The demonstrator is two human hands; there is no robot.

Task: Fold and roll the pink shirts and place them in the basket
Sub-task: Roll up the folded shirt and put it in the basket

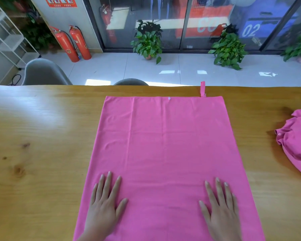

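Observation:
A pink shirt (163, 145) lies flat on the wooden table (38, 153), folded into a tall rectangle with a white button at its far edge and a small pink strip sticking out past the far right corner. My left hand (104, 206) rests flat on its near left part, fingers straight and spread. My right hand (221, 209) rests flat on its near right part in the same way. A second pink shirt (297, 141) lies crumpled at the table's right edge. No basket is in view.
Beyond the table's far edge stand two grey chairs (43, 72), two red fire extinguishers (73, 44), potted plants (148, 40) and a glass wall. A white shelf (7, 37) is at the far left.

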